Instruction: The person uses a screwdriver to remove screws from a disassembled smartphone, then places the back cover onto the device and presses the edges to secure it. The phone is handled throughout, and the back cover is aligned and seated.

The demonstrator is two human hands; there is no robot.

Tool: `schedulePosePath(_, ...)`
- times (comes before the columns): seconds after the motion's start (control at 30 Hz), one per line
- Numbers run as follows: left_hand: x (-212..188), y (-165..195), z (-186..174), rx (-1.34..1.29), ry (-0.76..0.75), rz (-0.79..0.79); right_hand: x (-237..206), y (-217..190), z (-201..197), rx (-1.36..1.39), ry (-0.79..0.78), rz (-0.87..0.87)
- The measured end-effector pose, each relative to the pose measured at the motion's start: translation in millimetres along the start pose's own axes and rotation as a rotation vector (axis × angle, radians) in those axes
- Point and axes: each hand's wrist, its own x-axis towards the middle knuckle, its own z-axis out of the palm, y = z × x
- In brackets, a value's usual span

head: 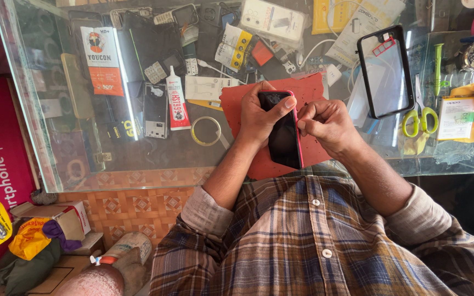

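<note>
Glass formed the counter (138, 159) across the upper frame, one red mat (237, 107) lying at its centre. Left to right lay one white glue tube (176, 102), one tape ring (206, 131), one black phone case (385, 71) and one pair of green scissors (419, 118). One red-edged smartphone (284, 131) sat above the mat, the left hand (257, 118) closed around it, thumb on the screen. The right hand (327, 125), fingers curled, pinched its right edge.

Glass counter (83, 159), orange patterned floor tiles (133, 208)
</note>
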Motion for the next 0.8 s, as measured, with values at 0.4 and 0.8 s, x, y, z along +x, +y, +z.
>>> schedulePosePath(0.4,0.0,1.6,0.8,0.022,0.006,-0.002,0.0,0.8,0.2,-0.006,0.012,0.004)
schedulePosePath(0.8,-0.1,2.5,1.6,0.012,0.013,-0.011,0.5,1.5,-0.8,-0.008,0.016,0.013)
